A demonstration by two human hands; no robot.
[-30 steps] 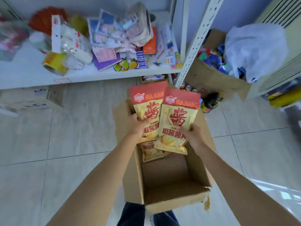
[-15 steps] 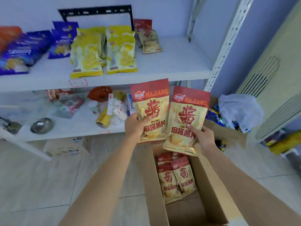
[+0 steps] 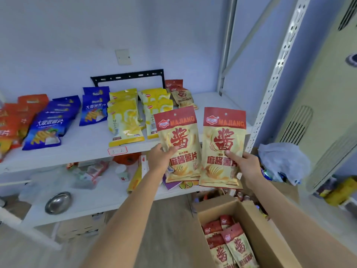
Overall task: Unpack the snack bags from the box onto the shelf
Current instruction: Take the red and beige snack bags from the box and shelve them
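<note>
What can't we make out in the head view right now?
- Cardboard box: bag count unknown; the bottom edge crops it.
- Orange bags: cut off by the left edge.
- Lower shelf items: blurred, partly behind the left hand's bag and the right hand's bag.

Both forearms bare, no sleeves, hands [image 3: 160,159] ungloved.

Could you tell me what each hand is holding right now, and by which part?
The left hand grips one red-and-yellow snack bag at its left edge; the right hand grips another at its lower right.
</note>
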